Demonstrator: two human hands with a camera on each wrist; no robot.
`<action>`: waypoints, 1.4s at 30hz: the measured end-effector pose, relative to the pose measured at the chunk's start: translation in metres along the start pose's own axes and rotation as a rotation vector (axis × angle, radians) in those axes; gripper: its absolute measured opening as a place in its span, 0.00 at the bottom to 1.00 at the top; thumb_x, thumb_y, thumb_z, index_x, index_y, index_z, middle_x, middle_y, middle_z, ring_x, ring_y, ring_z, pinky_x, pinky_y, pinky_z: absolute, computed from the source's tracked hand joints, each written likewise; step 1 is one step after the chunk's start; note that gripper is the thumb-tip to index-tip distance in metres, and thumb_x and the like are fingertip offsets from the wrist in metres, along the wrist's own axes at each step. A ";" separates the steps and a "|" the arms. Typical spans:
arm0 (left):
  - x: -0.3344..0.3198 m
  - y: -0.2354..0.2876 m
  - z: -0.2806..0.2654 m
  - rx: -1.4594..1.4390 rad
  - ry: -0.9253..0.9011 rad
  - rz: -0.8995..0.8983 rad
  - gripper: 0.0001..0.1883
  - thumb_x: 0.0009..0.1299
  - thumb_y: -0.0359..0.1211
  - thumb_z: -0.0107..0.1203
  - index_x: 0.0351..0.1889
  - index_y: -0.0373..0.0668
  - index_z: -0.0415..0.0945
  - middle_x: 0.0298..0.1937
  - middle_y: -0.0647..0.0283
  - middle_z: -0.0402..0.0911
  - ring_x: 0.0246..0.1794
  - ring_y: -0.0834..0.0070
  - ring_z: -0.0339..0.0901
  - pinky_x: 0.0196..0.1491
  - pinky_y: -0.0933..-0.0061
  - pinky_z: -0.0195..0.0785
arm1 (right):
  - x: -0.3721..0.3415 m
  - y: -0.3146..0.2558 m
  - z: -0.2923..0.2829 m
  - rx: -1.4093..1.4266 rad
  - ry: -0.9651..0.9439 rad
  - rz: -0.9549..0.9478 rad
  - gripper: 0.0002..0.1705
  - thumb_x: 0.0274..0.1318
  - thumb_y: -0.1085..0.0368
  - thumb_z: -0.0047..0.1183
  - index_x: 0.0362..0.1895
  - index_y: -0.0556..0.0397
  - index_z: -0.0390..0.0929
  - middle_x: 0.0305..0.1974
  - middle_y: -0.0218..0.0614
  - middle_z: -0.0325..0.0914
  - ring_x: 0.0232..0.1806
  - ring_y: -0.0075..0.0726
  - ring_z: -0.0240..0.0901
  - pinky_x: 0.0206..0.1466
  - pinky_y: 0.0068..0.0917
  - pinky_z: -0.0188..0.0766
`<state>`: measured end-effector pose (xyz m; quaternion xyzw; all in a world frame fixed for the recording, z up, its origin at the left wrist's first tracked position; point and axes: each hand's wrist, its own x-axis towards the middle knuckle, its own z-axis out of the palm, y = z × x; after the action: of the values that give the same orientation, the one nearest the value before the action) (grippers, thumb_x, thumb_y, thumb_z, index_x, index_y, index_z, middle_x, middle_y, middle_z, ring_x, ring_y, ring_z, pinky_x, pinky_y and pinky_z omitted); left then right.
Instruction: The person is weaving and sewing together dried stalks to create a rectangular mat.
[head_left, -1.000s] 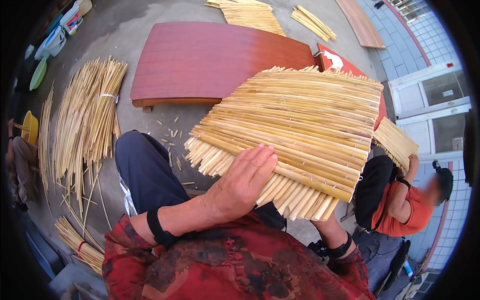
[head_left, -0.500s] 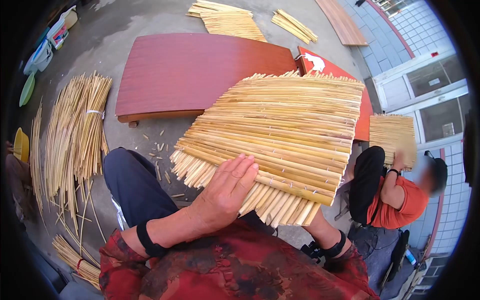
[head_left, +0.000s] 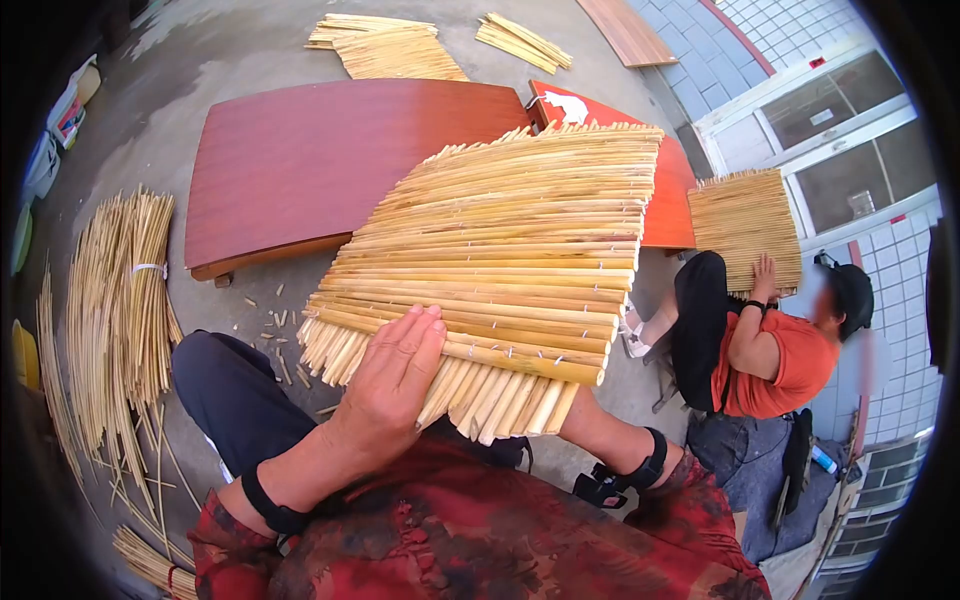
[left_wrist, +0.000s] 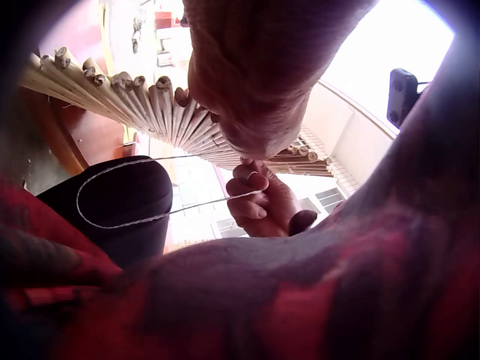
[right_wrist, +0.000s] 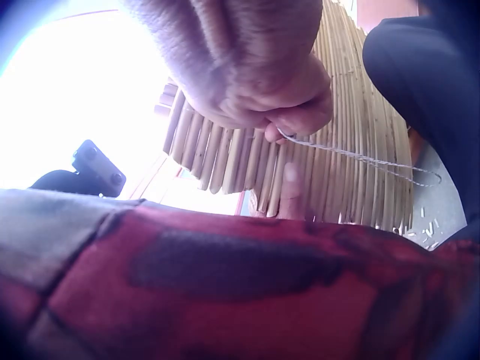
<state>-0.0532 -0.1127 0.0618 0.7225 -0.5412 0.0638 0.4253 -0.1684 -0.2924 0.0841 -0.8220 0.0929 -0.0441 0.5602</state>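
Observation:
A mat of stitched reed stalks [head_left: 490, 240] lies tilted over the lap, its near stalks folded under. My left hand [head_left: 393, 365] holds its near edge, fingers flat over the top and thumb [right_wrist: 291, 191] on the underside. Beneath the mat, my right hand [right_wrist: 255, 67] pinches a white string [right_wrist: 360, 157], and the head view hides that hand behind the stalks. In the left wrist view the string [left_wrist: 142, 223] hangs in a loose loop beside the dark trouser knee, running up toward the mat's underside. Small white stitches dot the mat's top.
A low reddish-brown table [head_left: 330, 165] stands ahead, with an orange-red board [head_left: 640, 160] beside it. Bundled reeds [head_left: 120, 290] lie at left, and cut pieces [head_left: 280, 320] litter the floor. At right sits a person in an orange shirt [head_left: 775, 350] with another reed mat [head_left: 745, 225].
The head view has turned right, so the scene slides left. My left hand keeps its hold on the mat's edge. The seated person's mat now stands more upright, a hand flat against it.

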 end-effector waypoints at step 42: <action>-0.003 -0.007 -0.002 -0.050 0.083 -0.047 0.30 0.55 0.22 0.53 0.57 0.27 0.58 0.56 0.40 0.65 0.56 0.47 0.64 0.58 0.58 0.58 | 0.034 -0.044 0.020 0.209 -0.087 0.176 0.18 0.55 0.68 0.44 0.50 0.62 0.64 0.40 0.42 0.73 0.38 0.32 0.73 0.36 0.26 0.72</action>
<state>-0.0480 -0.1085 0.0577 0.7211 -0.5074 0.0702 0.4665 -0.1274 -0.2655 0.1171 -0.7489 0.1351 0.0316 0.6480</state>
